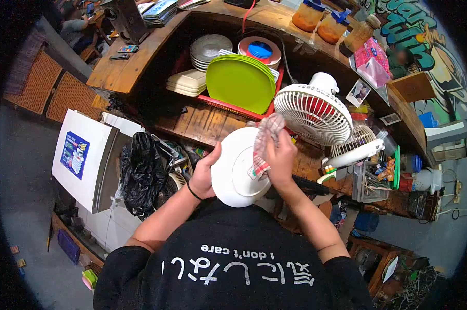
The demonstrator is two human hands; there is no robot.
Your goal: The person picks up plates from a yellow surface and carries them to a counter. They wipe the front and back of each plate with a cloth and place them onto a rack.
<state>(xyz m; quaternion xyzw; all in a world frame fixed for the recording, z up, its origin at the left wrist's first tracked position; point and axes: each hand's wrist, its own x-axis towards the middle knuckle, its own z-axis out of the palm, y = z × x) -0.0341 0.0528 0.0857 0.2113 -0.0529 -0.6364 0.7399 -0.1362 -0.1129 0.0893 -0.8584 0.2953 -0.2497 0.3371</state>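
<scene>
A white plate (228, 168) is held up in front of the chest, its ringed face toward the camera. My left hand (205, 173) grips its left edge, fingers partly hidden behind it. In my right hand (281, 157) is a red-and-white checked cloth (267, 137), bunched and resting against the plate's right side. Beyond the plate, green plates (240, 85) stand in a red basket (228, 104) on the wooden counter.
Metal plates (211, 47) and cream containers (188, 82) are stacked behind. A white fan (313, 113) stands close at the right, with another fan (355, 150) beside it. A black plastic bag (140, 173) hangs at the left, near a white box (83, 160). Another person (400, 62) is at the far right.
</scene>
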